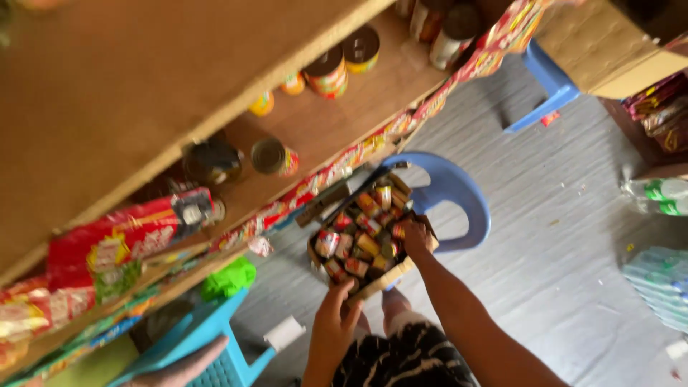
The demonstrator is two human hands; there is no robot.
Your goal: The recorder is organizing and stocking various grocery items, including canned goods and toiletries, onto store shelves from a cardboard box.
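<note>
A shallow cardboard box [387, 278] full of several small cans with red and yellow labels rests on a blue plastic chair [459, 193]. My left hand [335, 314] grips the box's near edge. At the box's right side, my right hand [416, 236] reaches in and closes on a can [398, 231]. Above and to the left runs a wooden shelf [337, 122] with a few of the same kind of cans [328, 72] lying on it.
Red snack packets [107, 247] sit on a lower shelf at left. A light blue plastic basket [208, 344] and a green object [229, 278] stand below. A blue stool [548, 86], a cardboard carton [609, 46] and packs of water bottles [659, 279] stand on the grey floor at right.
</note>
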